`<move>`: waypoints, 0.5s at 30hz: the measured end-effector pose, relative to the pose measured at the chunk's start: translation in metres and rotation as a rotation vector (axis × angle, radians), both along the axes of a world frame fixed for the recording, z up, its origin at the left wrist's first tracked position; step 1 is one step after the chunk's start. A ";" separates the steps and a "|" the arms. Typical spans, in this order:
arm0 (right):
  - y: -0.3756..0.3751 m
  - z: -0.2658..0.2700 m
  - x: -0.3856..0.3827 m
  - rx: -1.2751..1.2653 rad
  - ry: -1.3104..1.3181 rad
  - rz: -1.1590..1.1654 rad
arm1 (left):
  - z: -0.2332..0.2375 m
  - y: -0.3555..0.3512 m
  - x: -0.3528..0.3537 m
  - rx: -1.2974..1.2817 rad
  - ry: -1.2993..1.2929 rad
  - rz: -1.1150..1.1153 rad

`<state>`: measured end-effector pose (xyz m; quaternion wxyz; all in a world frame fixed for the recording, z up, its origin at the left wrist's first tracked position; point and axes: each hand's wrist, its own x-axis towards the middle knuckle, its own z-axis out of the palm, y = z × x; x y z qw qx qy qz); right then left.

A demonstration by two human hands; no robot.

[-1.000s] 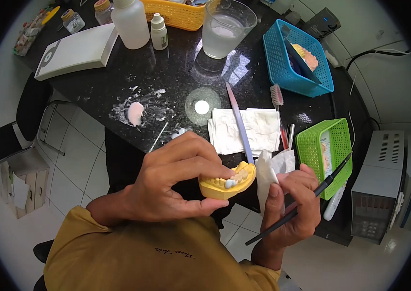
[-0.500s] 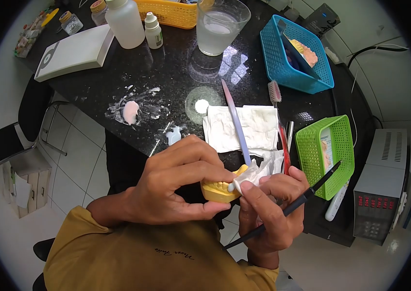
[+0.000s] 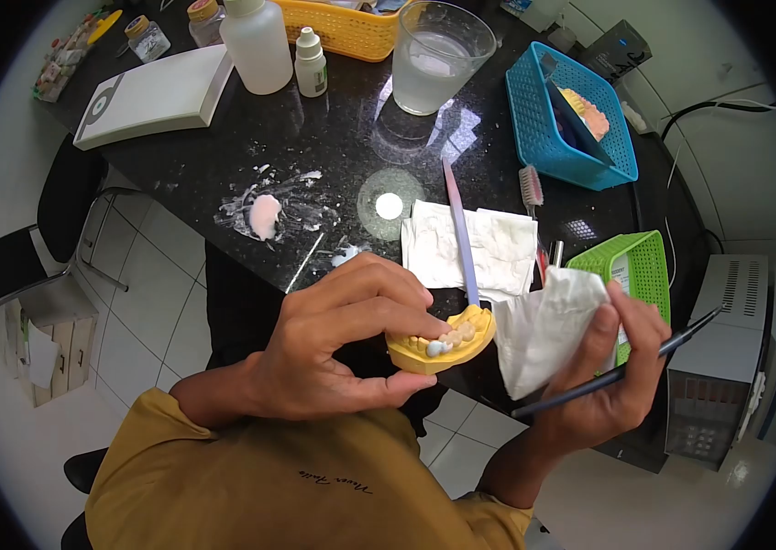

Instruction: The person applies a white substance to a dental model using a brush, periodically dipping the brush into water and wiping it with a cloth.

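Observation:
My left hand pinches a yellow plaster dental model between thumb and fingers, over the table's front edge. Pale teeth stand along its top, and one near the front is bluish white. To the right of the model, my right hand grips a crumpled white tissue between thumb and fingertips, apart from the model. The same hand also holds a slim black-handled tool slanting across the fingers; what its working end is cannot be made out.
A purple-pink stick lies on folded white tissue. Pink paste and white smears mark the black table. Behind are a glass of cloudy water, bottles and a blue basket. A green basket is at right.
My right hand has drawn the tissue off the model and moved right, carrying the black-handled tool too. The model's teeth now show. My left hand keeps its hold; the view has shifted slightly.

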<state>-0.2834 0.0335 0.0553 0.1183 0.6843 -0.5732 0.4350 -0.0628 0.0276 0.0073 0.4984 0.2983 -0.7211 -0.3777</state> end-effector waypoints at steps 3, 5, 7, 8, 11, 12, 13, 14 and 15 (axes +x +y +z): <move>-0.012 0.009 -0.009 -0.345 -0.002 -0.071 | -0.002 -0.001 0.008 -0.021 0.026 0.005; 0.009 0.006 -0.009 -0.430 -0.351 -0.019 | -0.004 0.000 0.015 -0.020 0.038 0.026; 0.021 0.004 0.021 -0.385 -0.733 0.399 | -0.004 -0.003 0.027 -0.030 0.104 0.071; 0.029 -0.004 0.029 -0.265 -0.746 0.381 | -0.006 -0.006 0.033 -0.050 0.115 0.096; 0.044 -0.016 0.034 0.223 -0.574 0.459 | -0.009 -0.015 0.048 -0.061 0.149 0.245; 0.040 -0.017 0.034 0.293 -0.445 0.456 | -0.012 -0.017 0.052 -0.052 0.166 0.266; 0.039 -0.018 0.042 0.370 -0.510 0.431 | -0.014 -0.019 0.054 -0.045 0.168 0.271; 0.040 -0.022 0.052 0.410 -0.622 0.388 | -0.014 -0.022 0.056 -0.067 0.166 0.281; 0.041 -0.027 0.058 0.450 -0.734 0.343 | -0.014 -0.023 0.057 -0.089 0.164 0.292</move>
